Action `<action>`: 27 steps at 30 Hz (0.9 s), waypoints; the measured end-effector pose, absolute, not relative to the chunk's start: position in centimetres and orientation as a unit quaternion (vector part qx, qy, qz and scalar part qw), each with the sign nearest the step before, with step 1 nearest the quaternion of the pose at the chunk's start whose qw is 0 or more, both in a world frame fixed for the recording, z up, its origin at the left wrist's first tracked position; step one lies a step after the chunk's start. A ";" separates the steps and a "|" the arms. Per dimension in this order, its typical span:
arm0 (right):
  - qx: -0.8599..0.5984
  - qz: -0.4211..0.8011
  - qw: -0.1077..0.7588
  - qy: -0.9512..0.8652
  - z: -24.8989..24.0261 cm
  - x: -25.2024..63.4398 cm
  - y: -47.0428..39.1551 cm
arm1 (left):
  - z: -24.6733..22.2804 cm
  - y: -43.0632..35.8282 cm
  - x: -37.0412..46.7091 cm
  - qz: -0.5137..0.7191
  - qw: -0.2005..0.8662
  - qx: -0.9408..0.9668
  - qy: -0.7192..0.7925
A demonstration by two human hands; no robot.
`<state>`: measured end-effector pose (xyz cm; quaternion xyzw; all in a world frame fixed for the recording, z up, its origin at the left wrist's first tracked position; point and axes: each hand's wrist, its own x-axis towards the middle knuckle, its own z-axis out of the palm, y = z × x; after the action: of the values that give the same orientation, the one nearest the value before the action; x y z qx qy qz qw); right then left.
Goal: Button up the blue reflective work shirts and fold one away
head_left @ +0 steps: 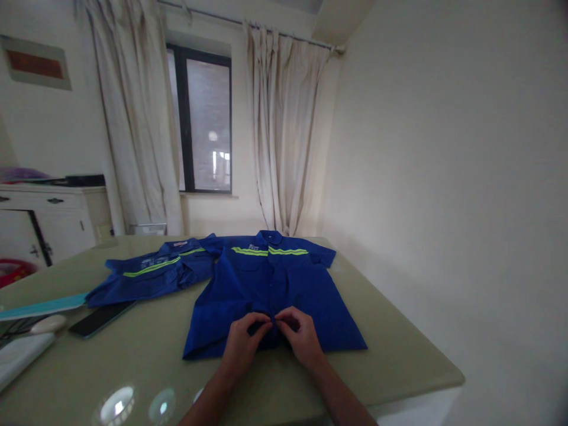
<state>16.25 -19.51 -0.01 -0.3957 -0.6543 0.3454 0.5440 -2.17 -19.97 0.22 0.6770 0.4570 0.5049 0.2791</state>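
Note:
A blue short-sleeved work shirt (306,290) with yellow-green reflective stripes lies spread face up on the table, its collar at the far end. Near the hem, my left hand (244,340) pinches one edge of the shirt's front opening. My right hand (302,337) pinches the front from the other side, fingertips almost meeting the left ones. Whether a button sits between the fingers is too small to make out. Touching the spread shirt on the left is a second blue shirt (155,284), bunched or folded, with the same stripes.
On the left of the pale green table (399,355) lie a dark phone (100,319), a light-blue strip (48,306), a white mouse (48,323) and a white flat object (22,355). A wall (444,177) runs along the right side. Behind stand curtains (284,130) and a white cabinet (66,219).

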 end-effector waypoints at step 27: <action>-0.403 0.286 0.528 -0.691 0.4 15.7 -20.1 | -0.3 -19.6 -2.4 0.513 0.336 0.668 0.422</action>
<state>15.72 -20.12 0.43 -0.4034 -0.6906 0.2859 0.5278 -2.37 -19.57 -0.28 0.6679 0.4220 0.5131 0.3356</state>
